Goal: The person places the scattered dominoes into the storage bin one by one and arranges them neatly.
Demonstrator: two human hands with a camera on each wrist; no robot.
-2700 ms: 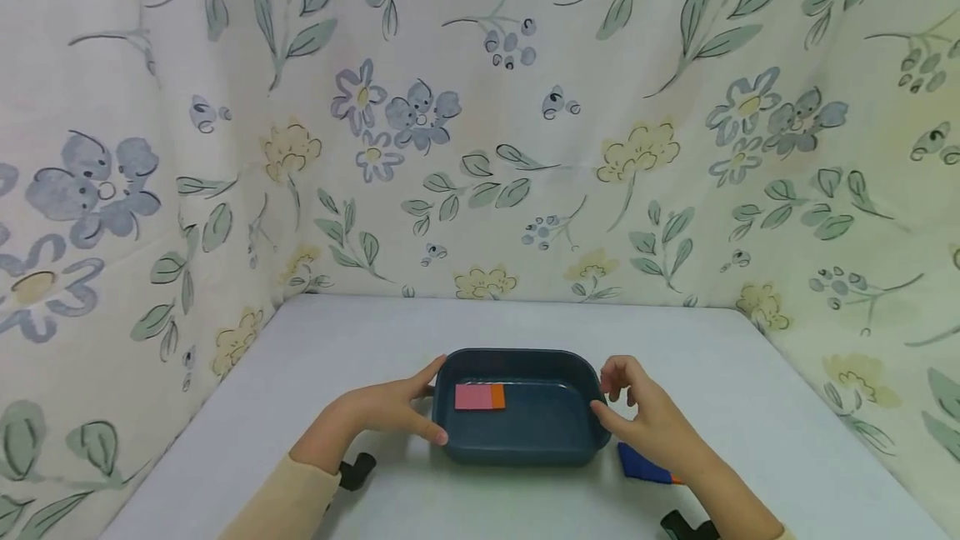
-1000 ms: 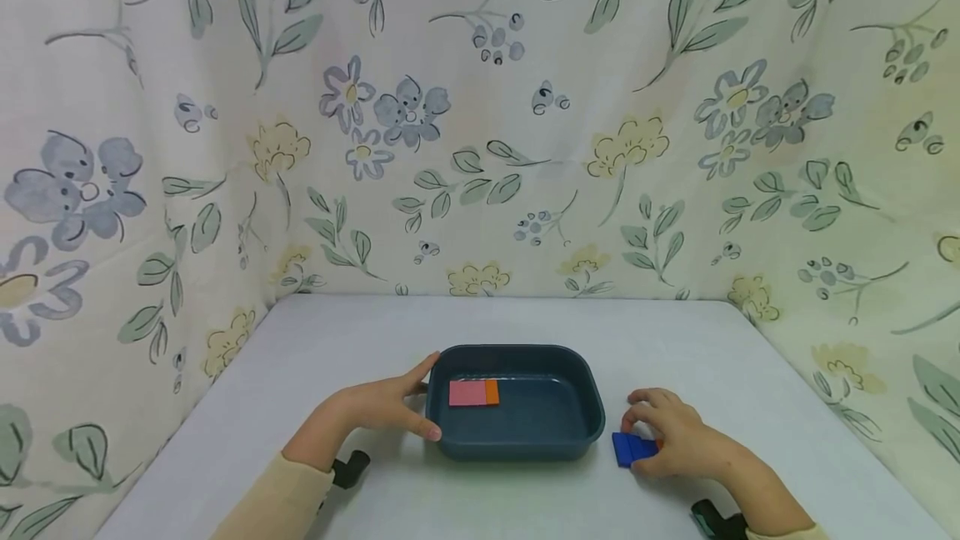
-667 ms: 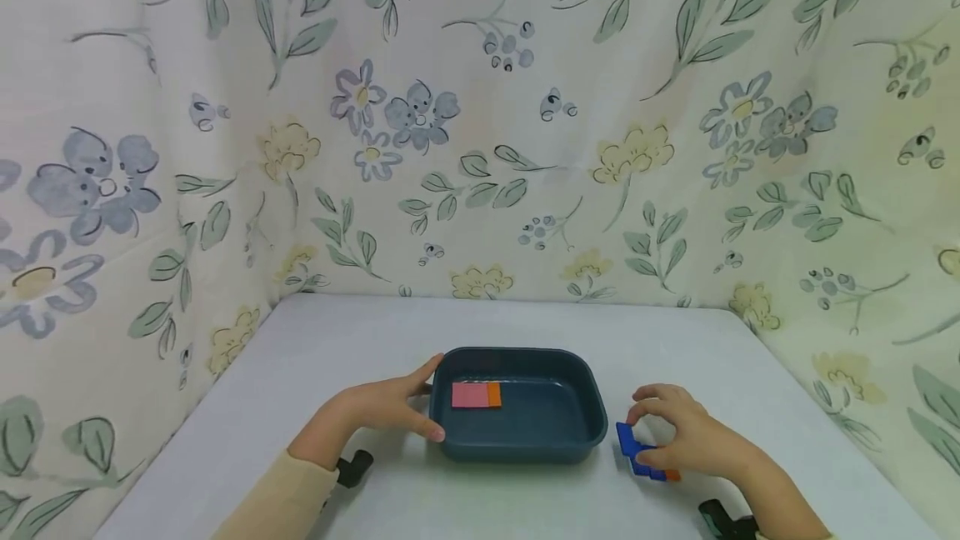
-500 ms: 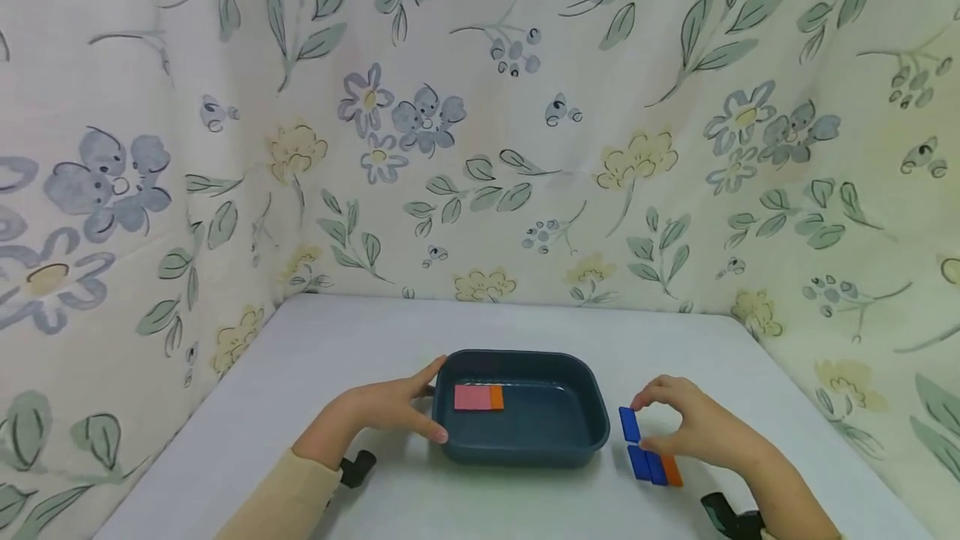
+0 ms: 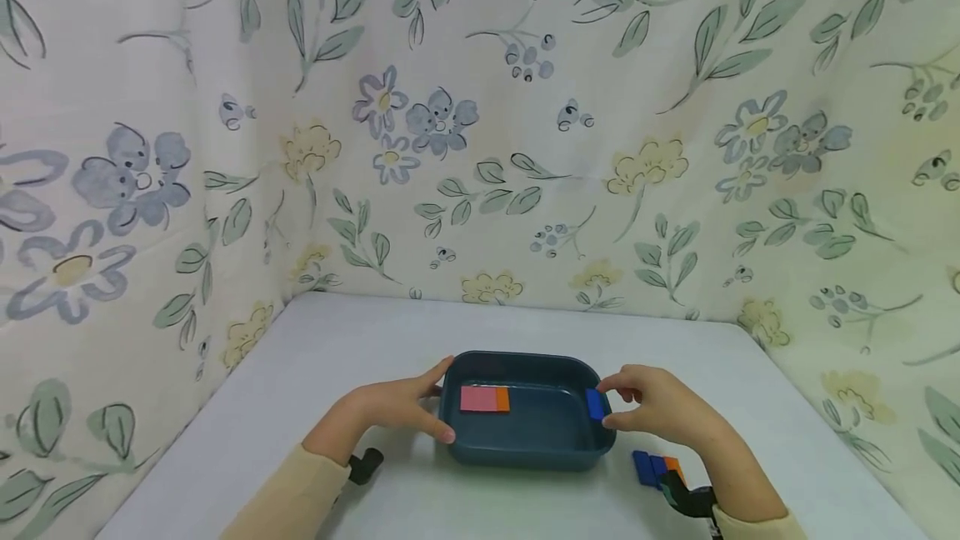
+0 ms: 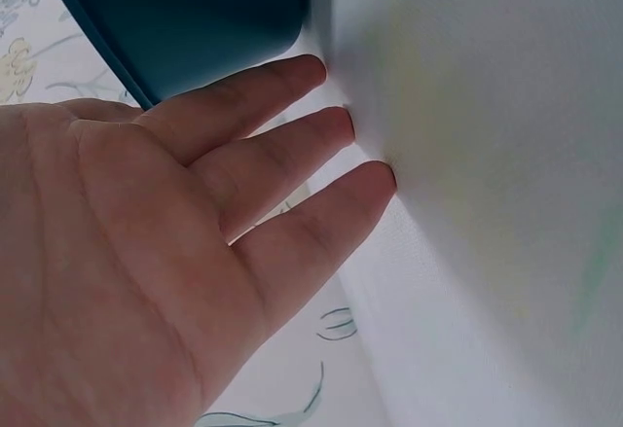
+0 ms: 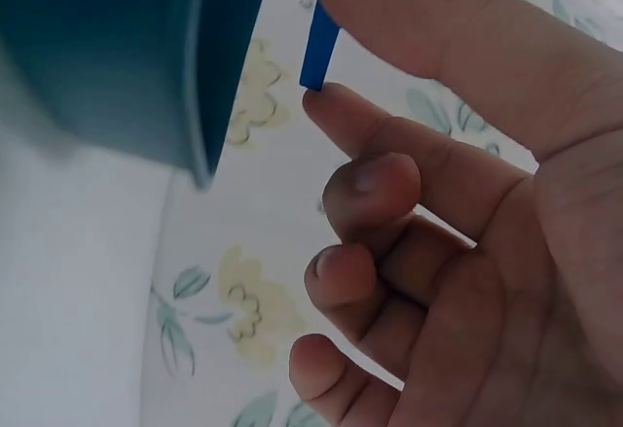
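My right hand (image 5: 660, 407) pinches a small blue tile (image 5: 595, 404) between thumb and forefinger, at the right rim of a dark teal tray (image 5: 532, 457). In the right wrist view the blue tile (image 7: 319, 50) stands on edge between those fingertips, apart from the tray wall, with the other fingers curled. My left hand (image 5: 393, 407) spreads its thumb and forefinger along the tray's left end. Its other fingers (image 6: 311, 237) stretch down to the tabletop in the left wrist view. Inside the tray, at the left, lie a pink piece (image 5: 477, 398) and an orange tile (image 5: 502, 399).
Right of the tray, two blue tiles (image 5: 649, 468) and an orange tile (image 5: 673, 467) lie side by side on the white table (image 5: 360, 323), partly behind the right wrist's black camera mount (image 5: 686, 497). A floral cloth (image 5: 525, 132) hangs behind and along the sides.
My right hand has picked up one blue tile from the table on the right and carried it left to the tray's right rim. The left hand stays at the tray's left end.
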